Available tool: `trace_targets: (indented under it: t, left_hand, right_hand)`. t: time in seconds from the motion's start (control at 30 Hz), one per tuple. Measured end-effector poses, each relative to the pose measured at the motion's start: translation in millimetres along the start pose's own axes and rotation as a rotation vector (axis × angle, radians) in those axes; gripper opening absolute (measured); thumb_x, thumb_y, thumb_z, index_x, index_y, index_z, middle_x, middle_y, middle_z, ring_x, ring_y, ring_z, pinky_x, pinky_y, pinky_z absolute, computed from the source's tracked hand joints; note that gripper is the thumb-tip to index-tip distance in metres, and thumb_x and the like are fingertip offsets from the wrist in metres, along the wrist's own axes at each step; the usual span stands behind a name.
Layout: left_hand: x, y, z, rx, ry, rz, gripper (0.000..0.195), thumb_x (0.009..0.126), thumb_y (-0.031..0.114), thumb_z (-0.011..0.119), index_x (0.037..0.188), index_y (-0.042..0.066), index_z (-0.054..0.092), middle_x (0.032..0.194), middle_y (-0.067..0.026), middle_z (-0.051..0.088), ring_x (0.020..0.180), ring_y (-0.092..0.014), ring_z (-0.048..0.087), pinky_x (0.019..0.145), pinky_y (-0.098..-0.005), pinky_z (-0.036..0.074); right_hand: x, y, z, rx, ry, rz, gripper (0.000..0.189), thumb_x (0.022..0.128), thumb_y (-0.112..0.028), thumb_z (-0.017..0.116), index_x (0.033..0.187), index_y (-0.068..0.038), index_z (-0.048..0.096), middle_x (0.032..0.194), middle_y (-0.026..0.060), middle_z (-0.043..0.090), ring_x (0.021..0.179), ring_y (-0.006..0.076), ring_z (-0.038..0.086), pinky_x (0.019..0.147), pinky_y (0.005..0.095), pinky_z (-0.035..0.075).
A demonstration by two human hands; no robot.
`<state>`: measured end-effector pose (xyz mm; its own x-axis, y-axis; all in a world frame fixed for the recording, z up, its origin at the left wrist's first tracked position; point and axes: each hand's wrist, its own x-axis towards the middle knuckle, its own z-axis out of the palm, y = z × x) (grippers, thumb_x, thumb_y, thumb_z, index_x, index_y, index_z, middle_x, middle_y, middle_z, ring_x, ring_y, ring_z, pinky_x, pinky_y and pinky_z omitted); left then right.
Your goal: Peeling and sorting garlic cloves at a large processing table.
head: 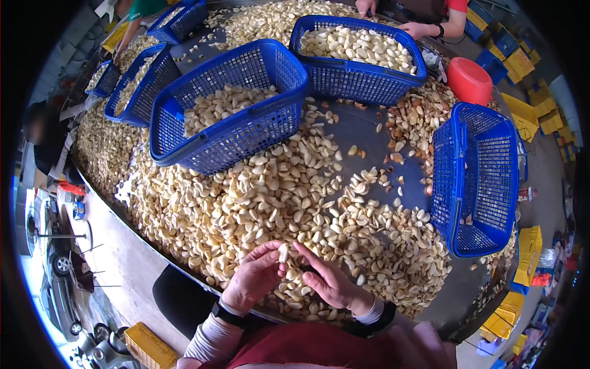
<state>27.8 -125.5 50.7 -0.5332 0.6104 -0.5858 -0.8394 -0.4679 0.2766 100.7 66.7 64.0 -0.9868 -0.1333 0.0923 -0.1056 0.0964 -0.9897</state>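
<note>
My left hand (255,274) pinches a pale peeled garlic clove (283,253) between thumb and fingertips. Close by on the right, my right hand (333,282) has its thumb and index finger apart, with nothing visible between them. Both hands hover over the near edge of a broad heap of peeled cloves (249,207) on a dark metal table (364,131). Beyond the heap, a blue plastic basket (239,147) lies tilted, partly filled with cloves. A second blue basket (359,83) behind it is well filled.
At the right, a blue basket (486,184) rests on its side near a red plastic tub (470,82) and browner cloves and scraps (417,120). Other blue baskets (163,87) stand far left. Co-workers' hands (415,30) reach in across the table. Yellow crates (528,256) line the floor.
</note>
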Motion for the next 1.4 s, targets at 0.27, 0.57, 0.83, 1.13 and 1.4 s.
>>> trace_targets:
  t: [0.27, 0.57, 0.83, 1.13, 1.4]
  left_hand:
    - [0.1, -8.0, -0.9, 0.009, -0.222, -0.128, 0.022, 0.090, 0.005, 0.061, 0.112, 0.003, 0.059, 0.094, -0.0085, 0.066, 0.081, -0.018, 0.063, 0.077, -0.0284, 0.052]
    - [4.6, -15.6, 1.6, 0.023, -0.098, 0.028, 0.020, 0.090, 0.005, 0.061, 0.111, 0.005, 0.059, 0.093, -0.0105, 0.067, 0.084, -0.022, 0.066, 0.081, -0.0332, 0.052]
    - [-4.3, -18.2, 15.6, 0.234, -0.207, 0.159, 0.017, 0.087, 0.010, 0.067, 0.101, 0.006, 0.061, 0.096, -0.0093, 0.065, 0.088, -0.020, 0.062, 0.079, -0.0299, 0.048]
    - [22.3, 62.2, -5.6, 1.291, 0.392, 0.634, 0.018, 0.084, 0.010, 0.067, 0.101, 0.006, 0.061, 0.079, 0.0006, 0.059, 0.067, -0.010, 0.055, 0.058, -0.0233, 0.043]
    - [8.6, 24.9, 1.8, 0.207, -0.115, 0.163, 0.031, 0.084, 0.011, 0.070, 0.112, 0.003, 0.060, 0.087, -0.0062, 0.062, 0.072, -0.015, 0.057, 0.067, -0.0235, 0.046]
  right_hand:
    - [-13.2, 30.9, -0.6, 0.586, -0.011, 0.407, 0.053, 0.102, -0.018, 0.043, 0.150, -0.010, 0.021, 0.080, -0.0014, 0.055, 0.055, 0.0033, 0.039, 0.052, 0.0181, 0.037]
    - [-2.0, -0.8, 1.4, 0.283, -0.053, 0.226, 0.058, 0.099, -0.017, 0.048, 0.149, -0.004, 0.021, 0.079, 0.0007, 0.055, 0.065, 0.0076, 0.040, 0.065, 0.0227, 0.040]
    - [-4.0, 24.4, 5.9, 0.581, 0.052, 0.596, 0.047, 0.102, -0.021, 0.042, 0.146, -0.009, 0.033, 0.074, -0.0024, 0.052, 0.054, 0.0046, 0.045, 0.052, 0.0190, 0.040]
    - [-9.0, 27.8, 12.6, 0.529, -0.048, 0.484, 0.049, 0.103, -0.020, 0.041, 0.149, -0.015, 0.027, 0.076, -0.0022, 0.049, 0.054, 0.0028, 0.040, 0.050, 0.0174, 0.038]
    - [4.7, 8.9, 6.7, 0.246, -0.115, 0.274, 0.053, 0.101, -0.022, 0.044, 0.148, -0.005, 0.027, 0.088, 0.0025, 0.057, 0.067, 0.0086, 0.050, 0.066, 0.0233, 0.044]
